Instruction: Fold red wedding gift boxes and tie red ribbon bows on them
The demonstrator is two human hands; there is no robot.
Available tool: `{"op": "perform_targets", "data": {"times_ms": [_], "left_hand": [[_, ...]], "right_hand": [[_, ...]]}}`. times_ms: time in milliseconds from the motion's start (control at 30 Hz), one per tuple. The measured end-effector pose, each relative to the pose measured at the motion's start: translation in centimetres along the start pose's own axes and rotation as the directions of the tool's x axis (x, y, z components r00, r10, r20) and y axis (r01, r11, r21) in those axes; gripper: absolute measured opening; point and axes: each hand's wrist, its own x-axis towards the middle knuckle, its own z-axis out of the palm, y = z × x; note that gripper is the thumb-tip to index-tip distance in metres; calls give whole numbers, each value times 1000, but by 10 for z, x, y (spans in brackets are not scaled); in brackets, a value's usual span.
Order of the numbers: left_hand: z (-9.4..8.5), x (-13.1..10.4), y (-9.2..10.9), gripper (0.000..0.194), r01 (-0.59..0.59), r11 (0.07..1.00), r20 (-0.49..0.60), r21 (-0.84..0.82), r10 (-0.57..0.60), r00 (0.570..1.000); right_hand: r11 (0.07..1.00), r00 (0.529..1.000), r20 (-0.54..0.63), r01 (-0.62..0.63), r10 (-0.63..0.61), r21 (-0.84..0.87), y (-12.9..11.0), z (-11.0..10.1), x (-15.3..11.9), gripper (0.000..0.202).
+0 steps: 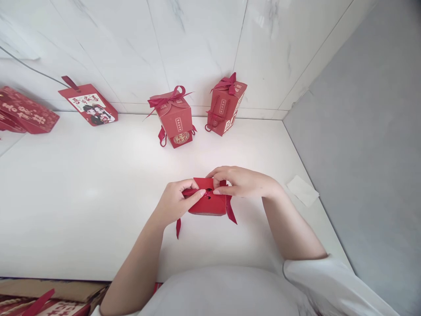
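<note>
A small red box (210, 207) stands on the white table (82, 197) in front of me, its top showing small dark holes near the middle. Dark red ribbon (231, 213) crosses the top, one end hanging at the right side and another at the left. My left hand (176, 202) pinches the ribbon at the left of the holes, thumb on top. My right hand (241, 182) is closed on the ribbon just right of the holes, its thumb and index finger close to my left thumb.
Two red boxes with bows, one (176, 118) left and one (226, 105) right, stand by the marble wall. A red box with a couple picture (94, 107) and more red packages (31, 112) are left. White paper (303, 190) lies right. Red bags (59, 307) sit bottom left.
</note>
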Motion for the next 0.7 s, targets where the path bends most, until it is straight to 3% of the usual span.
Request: {"op": "perform_targets", "data": {"times_ms": [200,400,567,700], "left_hand": [[2,-2,4,27,-58,998,-48,-5,58,997],[5,-3,14,25,-19,1000,-29,-23,19,999],[7,-2,11,26,-43,999,-83,-24,41,996],[4,-2,15,25,-19,999,-34,-41,18,999]], "right_hand": [[1000,959,-282,21,-14,23,-5,4,0,22],[964,974,-62,-204,217,174,-10,5,-6,29],[955,959,-79,-258,271,144,-9,0,-8,30],[970,966,-115,-220,232,104,-10,-1,-6,21]]}}
